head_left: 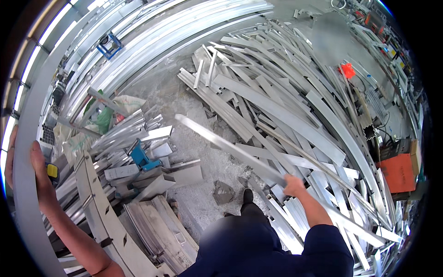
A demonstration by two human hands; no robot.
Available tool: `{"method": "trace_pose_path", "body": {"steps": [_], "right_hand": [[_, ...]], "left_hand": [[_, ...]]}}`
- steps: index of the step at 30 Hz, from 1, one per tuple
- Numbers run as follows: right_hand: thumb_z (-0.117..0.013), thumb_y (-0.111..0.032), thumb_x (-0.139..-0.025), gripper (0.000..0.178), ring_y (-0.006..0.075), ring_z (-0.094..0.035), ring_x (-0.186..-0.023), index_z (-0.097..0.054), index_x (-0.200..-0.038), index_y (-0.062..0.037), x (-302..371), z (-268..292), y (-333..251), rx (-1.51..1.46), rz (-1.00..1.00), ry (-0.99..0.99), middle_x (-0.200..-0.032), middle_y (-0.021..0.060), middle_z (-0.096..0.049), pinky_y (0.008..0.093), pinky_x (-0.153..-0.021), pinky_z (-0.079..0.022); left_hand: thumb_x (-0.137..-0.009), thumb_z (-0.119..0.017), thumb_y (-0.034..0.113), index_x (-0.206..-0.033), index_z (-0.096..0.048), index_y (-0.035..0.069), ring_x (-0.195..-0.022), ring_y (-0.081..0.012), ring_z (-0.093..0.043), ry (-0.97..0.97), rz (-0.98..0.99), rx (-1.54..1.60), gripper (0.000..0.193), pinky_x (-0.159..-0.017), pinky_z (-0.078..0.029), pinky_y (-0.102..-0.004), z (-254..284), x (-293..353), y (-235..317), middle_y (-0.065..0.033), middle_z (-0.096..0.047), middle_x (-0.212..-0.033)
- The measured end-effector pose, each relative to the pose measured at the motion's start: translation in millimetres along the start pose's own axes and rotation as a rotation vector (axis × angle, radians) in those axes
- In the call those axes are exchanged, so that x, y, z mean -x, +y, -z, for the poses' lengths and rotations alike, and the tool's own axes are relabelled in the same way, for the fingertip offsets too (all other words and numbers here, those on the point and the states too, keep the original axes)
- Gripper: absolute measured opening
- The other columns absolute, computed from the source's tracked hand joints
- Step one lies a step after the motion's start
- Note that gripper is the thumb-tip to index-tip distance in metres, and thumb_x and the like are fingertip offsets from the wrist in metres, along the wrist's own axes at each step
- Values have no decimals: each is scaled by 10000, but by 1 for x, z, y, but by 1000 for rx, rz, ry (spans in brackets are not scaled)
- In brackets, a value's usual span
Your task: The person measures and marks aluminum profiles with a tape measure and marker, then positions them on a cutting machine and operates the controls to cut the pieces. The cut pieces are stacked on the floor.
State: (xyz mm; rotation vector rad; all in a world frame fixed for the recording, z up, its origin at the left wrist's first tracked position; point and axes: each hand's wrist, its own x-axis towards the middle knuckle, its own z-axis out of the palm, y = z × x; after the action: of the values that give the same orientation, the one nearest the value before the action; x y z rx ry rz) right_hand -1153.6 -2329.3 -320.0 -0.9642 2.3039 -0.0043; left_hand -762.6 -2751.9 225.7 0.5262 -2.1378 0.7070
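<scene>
At the far left my left hand is closed round a long grey metal profile, thumb on its near side and fingertips showing past its other edge. The profile runs from the top of the picture down past the lower left. My right hand grips a long, narrow silver metal bar near its middle. This bar slants over the floor, one end pointing up and left, the other passing toward the lower right over the scrap pile.
Left of my feet lie stacked offcuts, a blue metal piece and sacks. Long profiles cover the far floor, with a blue stand there. An orange-red box sits at the right. A stone-like lump lies by my shoe.
</scene>
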Motion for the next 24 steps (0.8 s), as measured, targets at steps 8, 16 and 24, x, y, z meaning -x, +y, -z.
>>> {"method": "trace_pose_path", "body": {"steps": [8, 16, 24], "right_hand": [[-746, -117, -678, 606, 340, -592, -1135, -502, -1231, -80, 46, 49, 192, 225, -315, 187, -1182, 170, -598, 481, -1003, -466], [-772, -462, -742, 963, 334, -482, -1288, -308, -1487, -66, 14, 57, 203, 46, -836, 474, -1404, 194, -473, 561, -1065, -360], [-725, -475, -791, 795, 417, -596, -1124, -480, -1347, 38, -157, -67, -3, -317, -351, 391, -1206, 255, -623, 460, -989, -455]], "left_hand": [[-894, -673, 74, -1212, -563, -16, -968, -228, -668, -29, -10, 8, 349, -891, -529, -346, -58, -55, 15, -162, -658, -1173], [-914, -662, 98, -1227, -569, 13, -1042, -222, -650, 12, -104, -3, 338, -929, -513, -345, -137, -94, -10, -144, -653, -1193], [-864, -682, 22, -1268, -437, 129, -1173, -271, -604, 2, -92, 156, 485, -979, -515, -405, -295, -102, -100, -186, -593, -1301]]}}
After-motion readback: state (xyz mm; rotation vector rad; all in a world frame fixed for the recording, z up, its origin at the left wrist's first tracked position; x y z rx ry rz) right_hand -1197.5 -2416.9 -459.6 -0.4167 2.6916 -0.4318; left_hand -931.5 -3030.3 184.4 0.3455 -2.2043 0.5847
